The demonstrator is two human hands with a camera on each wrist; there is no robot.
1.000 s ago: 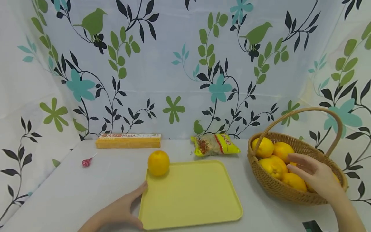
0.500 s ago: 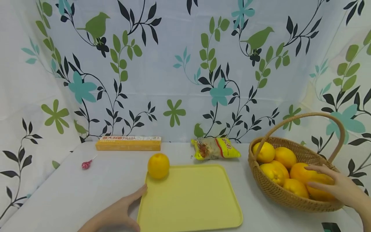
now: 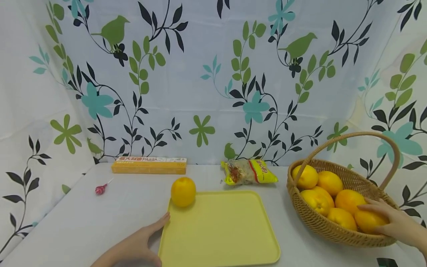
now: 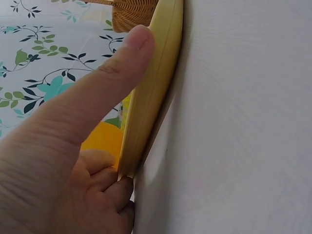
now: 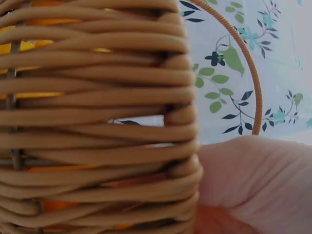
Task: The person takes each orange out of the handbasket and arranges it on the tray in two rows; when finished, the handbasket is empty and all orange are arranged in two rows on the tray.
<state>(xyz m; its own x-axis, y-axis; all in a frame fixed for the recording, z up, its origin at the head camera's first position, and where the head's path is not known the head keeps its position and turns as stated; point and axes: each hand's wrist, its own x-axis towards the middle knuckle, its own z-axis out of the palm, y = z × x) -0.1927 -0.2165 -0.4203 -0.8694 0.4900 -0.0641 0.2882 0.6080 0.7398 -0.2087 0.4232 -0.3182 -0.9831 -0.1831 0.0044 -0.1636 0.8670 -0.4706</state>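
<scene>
My right hand [image 3: 390,218] reaches over the near right rim of a wicker basket [image 3: 313,228]. Its fingers and thumb grip an orange [image 3: 368,221] lying among several others inside. In the right wrist view the basket's weave [image 5: 97,126] hides most of this grip. On the left, my other hand [image 3: 138,241] touches the left edge of a yellow tray [image 3: 220,230], with thumb and forefinger spread along it. The left wrist view shows that thumb [image 4: 109,73] against the tray's side [image 4: 153,92]. A single orange [image 3: 183,192] sits at the tray's far left corner.
Behind the tray lie a yellow pasta box [image 3: 149,165] and a yellow noodle packet [image 3: 249,172]. A red lollipop [image 3: 101,189] is on the white table at the left. The basket's tall handle [image 3: 360,134] arches above the fruit. A patterned cloth [image 3: 213,100] hangs behind.
My right hand has moved right and down from above the fruit onto an orange near the basket's front right. The left hand stays at the tray's edge. The head view has shifted slightly.
</scene>
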